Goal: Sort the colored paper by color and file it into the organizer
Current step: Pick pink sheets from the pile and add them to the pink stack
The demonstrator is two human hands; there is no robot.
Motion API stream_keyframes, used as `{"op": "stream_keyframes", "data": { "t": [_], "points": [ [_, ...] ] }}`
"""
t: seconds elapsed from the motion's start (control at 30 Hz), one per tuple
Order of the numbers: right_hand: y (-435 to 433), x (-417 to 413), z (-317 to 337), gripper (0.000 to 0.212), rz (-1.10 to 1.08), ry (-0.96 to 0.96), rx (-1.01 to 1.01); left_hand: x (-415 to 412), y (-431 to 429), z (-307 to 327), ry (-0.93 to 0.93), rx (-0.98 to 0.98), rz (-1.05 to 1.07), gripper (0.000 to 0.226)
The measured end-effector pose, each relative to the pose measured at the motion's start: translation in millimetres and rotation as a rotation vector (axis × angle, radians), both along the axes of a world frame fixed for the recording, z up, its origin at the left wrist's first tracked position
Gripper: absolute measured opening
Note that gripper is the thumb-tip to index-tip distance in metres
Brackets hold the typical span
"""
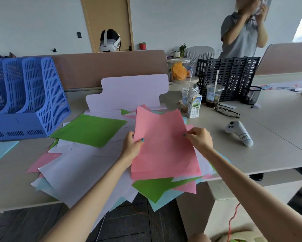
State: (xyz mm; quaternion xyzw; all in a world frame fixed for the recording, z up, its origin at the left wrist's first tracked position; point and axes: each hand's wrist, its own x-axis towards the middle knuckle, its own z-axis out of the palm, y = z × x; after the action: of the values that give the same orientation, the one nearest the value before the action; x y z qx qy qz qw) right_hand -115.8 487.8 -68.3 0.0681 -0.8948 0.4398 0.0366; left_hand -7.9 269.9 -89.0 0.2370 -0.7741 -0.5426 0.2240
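Pink sheets are pinched at their side edges by left hand and right hand over the mixed pile; they should be squared before filing in the blue organizer, far left

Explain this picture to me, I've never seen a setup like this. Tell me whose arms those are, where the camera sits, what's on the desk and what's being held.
There is no machine here. The two bare arms belong to a person with a camera worn on the head, so this single picture looks forward and down over their own hands. The left hand and right hand each pinch a side edge of the pink paper, holding it over a loose pile of green, white, pink and pale blue sheets on the desk. A blue organizer stands at the far left. To the right are a milk carton, cups, glasses and a white controller.
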Motion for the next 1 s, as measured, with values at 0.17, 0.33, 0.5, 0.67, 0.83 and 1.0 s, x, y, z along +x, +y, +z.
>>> {"op": "stream_keyframes", "data": {
  "t": [0.17, 0.33, 0.5, 0.67, 0.83, 1.0],
  "points": [
    [23, -14, -3, 0.014, -0.011, -0.057, 0.019, -11, 22, -2, -0.077, -0.245, 0.013, 0.017],
    [23, -33, 2, 0.01, -0.073, -0.392, -0.365, -14, 22, -11, -0.115, -0.301, -0.012, 0.018],
    [23, -43, 11, 0.018, -0.108, -0.507, -0.419, -13, 25, -12, -0.127, -0.327, 0.005, 0.017],
    [16, -52, 12, 0.023, -0.118, -0.526, -0.321, -11, 30, -11, -0.116, -0.34, -0.014, 0.014],
    [12, -43, 1, 0.011, -0.117, -0.304, -0.034, -10, 30, -11, -0.127, -0.283, -0.024, 0.011],
    [18, -42, -1, 0.015, -0.095, -0.058, 0.034, -10, 31, -10, -0.104, -0.24, -0.022, 0.003]
  ]
}}
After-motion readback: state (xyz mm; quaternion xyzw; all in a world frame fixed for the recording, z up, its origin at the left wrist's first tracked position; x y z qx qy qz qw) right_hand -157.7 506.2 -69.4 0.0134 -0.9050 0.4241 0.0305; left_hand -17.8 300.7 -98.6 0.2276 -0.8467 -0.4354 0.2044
